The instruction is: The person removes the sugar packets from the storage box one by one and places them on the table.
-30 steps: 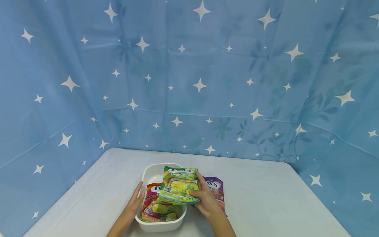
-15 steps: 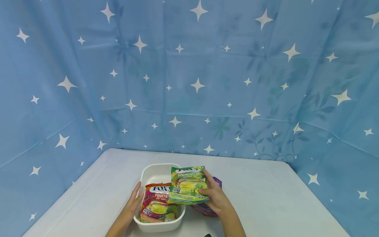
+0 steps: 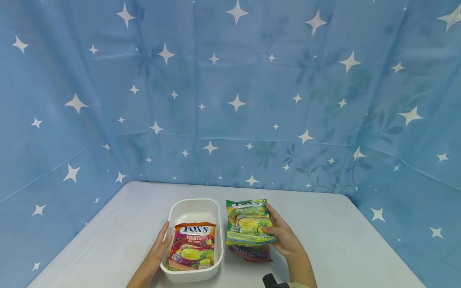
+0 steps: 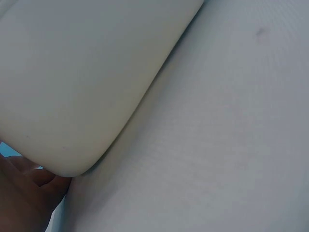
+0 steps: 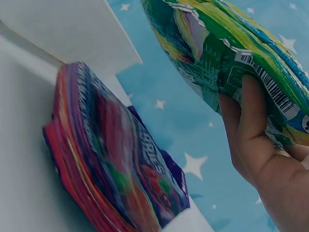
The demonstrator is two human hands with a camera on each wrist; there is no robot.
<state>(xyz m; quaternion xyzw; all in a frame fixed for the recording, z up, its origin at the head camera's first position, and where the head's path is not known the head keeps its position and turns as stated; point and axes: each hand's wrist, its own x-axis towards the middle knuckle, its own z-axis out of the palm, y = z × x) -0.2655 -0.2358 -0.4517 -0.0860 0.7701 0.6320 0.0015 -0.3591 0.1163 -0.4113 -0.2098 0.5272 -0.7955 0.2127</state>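
Gripped by the right hand [image 3: 286, 237], the green packet [image 3: 247, 224] has shifted from over the white container [image 3: 195, 210] to above the purple packet [image 3: 252, 253], while the left hand [image 3: 158, 249], fingers extended, touches the container's side.

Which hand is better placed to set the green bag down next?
Probably the right hand: it holds the green bag, clear of the purple bag. The left hand is across the white tub, at its left side.

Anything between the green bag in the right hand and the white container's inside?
Left of the green bag, the container's right wall stands between; the red bag lies inside, in the near part. Nothing else visible blocks the way.
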